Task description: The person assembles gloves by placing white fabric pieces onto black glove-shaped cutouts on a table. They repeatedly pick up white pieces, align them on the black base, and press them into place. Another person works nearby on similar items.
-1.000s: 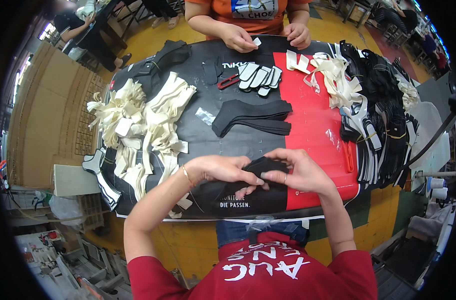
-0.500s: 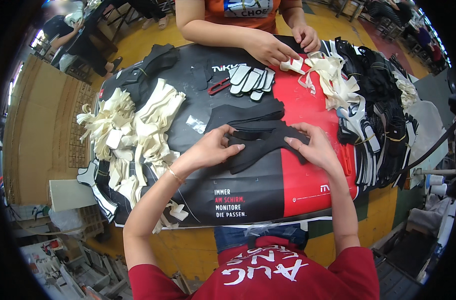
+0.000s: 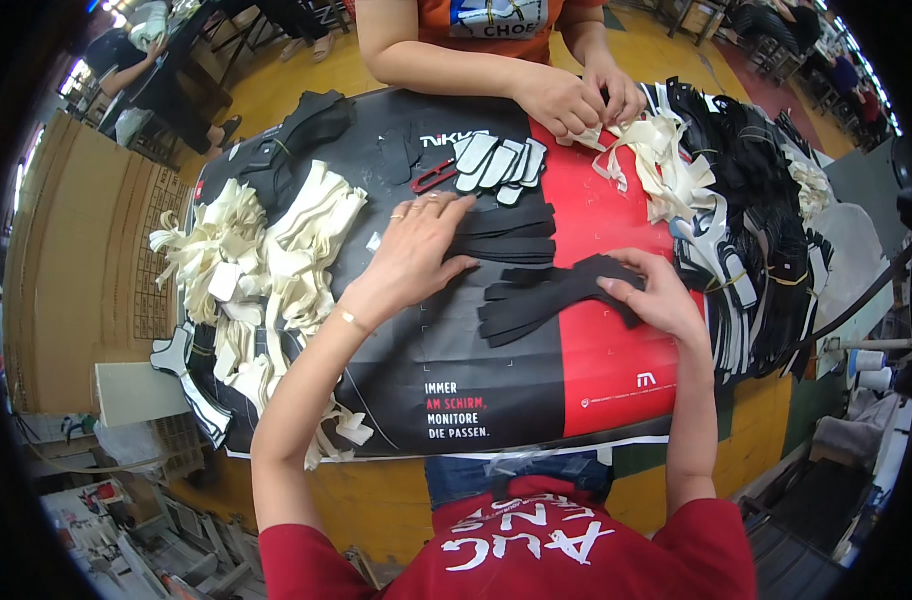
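Note:
Two groups of dark Y-shaped fabric pieces lie at the middle of the table. My left hand (image 3: 416, 245) rests over the left end of the farther black stack (image 3: 511, 235), thumb and fingers spread apart; its covered end is hidden. Strips of that stack fan out to the right from under the palm. My right hand (image 3: 661, 295) pinches the wide end of the nearer black fabric pieces (image 3: 551, 295), thumb on top. Their strips point left across the black and red mat (image 3: 506, 400).
Cream fabric strips (image 3: 311, 225) are heaped at left. White-and-black pads (image 3: 501, 165) lie beyond my hands beside a red tool (image 3: 434, 177). Across the table, a co-worker's hands (image 3: 581, 105) handle cream strips (image 3: 666, 165). Banded black bundles (image 3: 756, 250) crowd the right edge.
My left hand has left the nearer pieces and moved up-left onto the farther stack. My right hand has shifted slightly right with the nearer pieces. The co-worker's hands have come together.

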